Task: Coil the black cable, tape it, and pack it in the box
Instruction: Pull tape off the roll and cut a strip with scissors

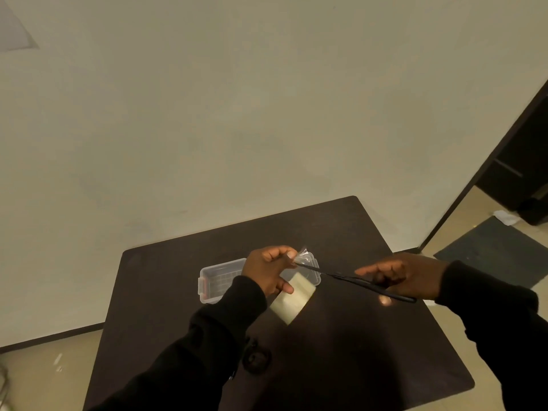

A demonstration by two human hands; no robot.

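Observation:
The black cable (350,278) is stretched into a thin, long bundle above the dark table (341,351). My right hand (409,277) grips it near its right end. My left hand (267,272) pinches a strip of clear tape (303,253) at the cable's left end. Its lower fingers hold the pale tape roll (292,301). The clear plastic box (213,280) with orange latches lies open on the table behind my left hand, which partly hides it.
The table stands against a plain wall. A dark round shape (256,358) lies by my left sleeve; I cannot tell what it is. A dark doorway (522,161) and a floor mat (501,250) are to the right.

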